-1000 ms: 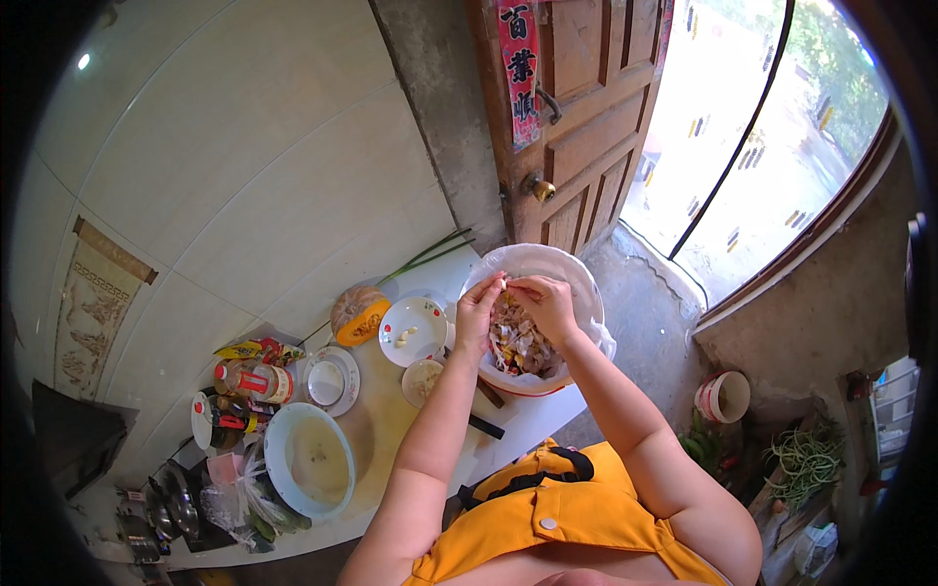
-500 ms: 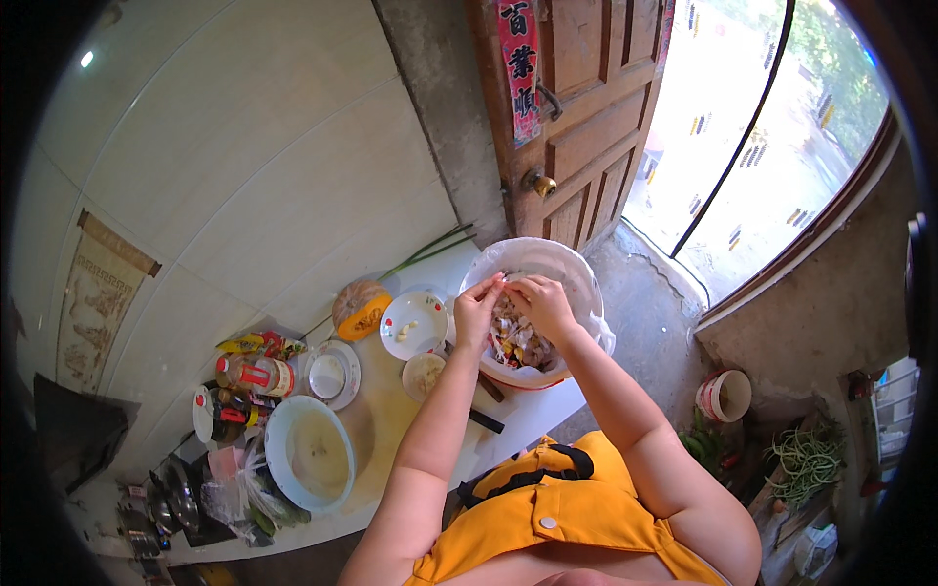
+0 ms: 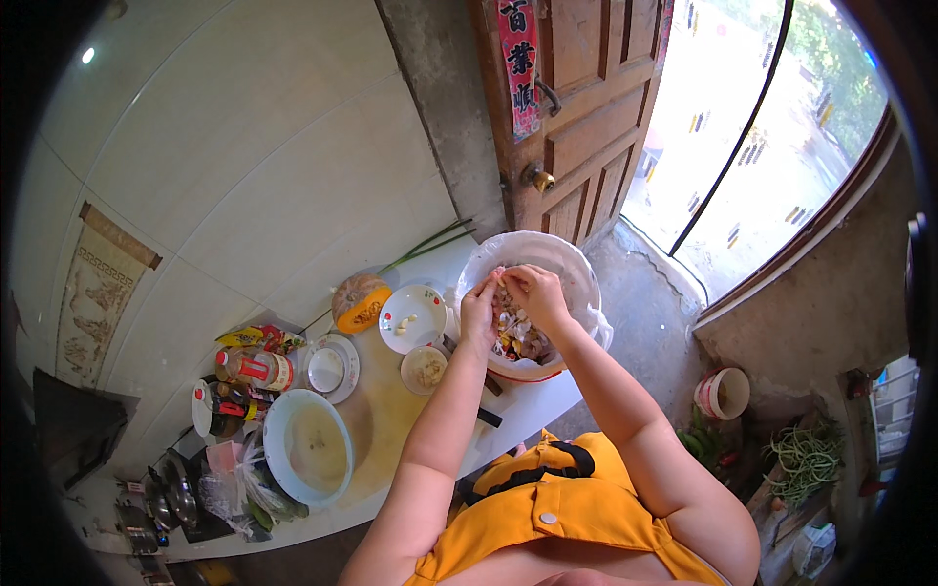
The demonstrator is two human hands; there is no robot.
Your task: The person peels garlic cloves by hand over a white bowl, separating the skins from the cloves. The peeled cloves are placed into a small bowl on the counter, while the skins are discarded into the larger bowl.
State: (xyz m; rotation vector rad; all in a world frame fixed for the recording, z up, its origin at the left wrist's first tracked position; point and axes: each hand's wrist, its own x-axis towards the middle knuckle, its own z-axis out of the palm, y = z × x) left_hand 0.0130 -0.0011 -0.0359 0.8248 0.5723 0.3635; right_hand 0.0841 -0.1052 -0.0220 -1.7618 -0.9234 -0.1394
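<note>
Over a bin (image 3: 583,276) lined with a white plastic bag, my two hands meet at the fingertips. My left hand (image 3: 478,311) is closed in a pinch on a small pale piece that looks like a garlic clove (image 3: 501,280). The fingers of my right hand (image 3: 539,295) pinch at the same clove, which they largely cover. Peels and food scraps (image 3: 520,340) lie in the bin below. Just left of my left forearm, a white plate (image 3: 428,305) carries a few peeled garlic cloves (image 3: 406,323), with a small bowl (image 3: 424,371) of pale contents beside it.
A cut pumpkin (image 3: 362,307) and green onions (image 3: 430,244) lie against the wall. Further left on the counter stand stacked dishes (image 3: 344,369), a pale blue basin (image 3: 311,449) of cloudy water and several bottles (image 3: 256,369). A black handle (image 3: 490,417) juts over the counter edge. A wooden door (image 3: 586,127) stands ajar.
My hands stay over the bin and work at the clove. The right fingers have shifted slightly, and the view has moved a little.
</note>
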